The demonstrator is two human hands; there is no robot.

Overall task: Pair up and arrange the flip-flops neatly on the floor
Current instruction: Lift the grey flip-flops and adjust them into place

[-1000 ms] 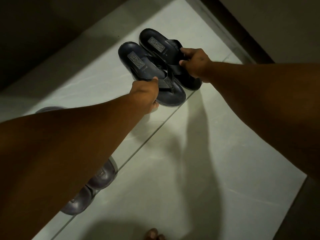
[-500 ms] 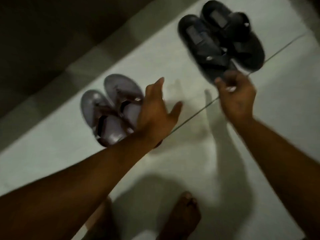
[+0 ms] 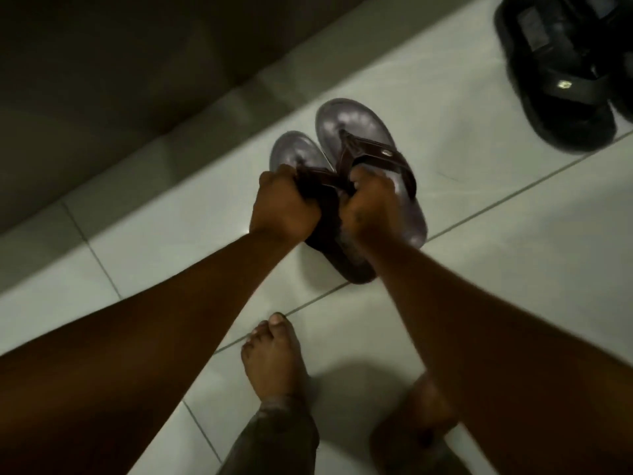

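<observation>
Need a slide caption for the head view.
Both hands, left hand and right hand, grip the brown flip-flops by their straps.

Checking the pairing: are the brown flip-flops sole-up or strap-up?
Strap-up. Both brown flip-flops show footbeds and straps, which the left hand and right hand grip.

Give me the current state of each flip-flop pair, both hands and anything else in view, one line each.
Left hand: closed in a grip on the strap of the left brown flip-flop.
Right hand: closed in a grip on the strap of the right brown flip-flop.
Brown flip-flops: side by side, touching, upright, toes towards the wall.
Black flip-flops: paired on the floor, untouched, partly out of frame.
Bare foot: flat on the tiled floor.
</observation>
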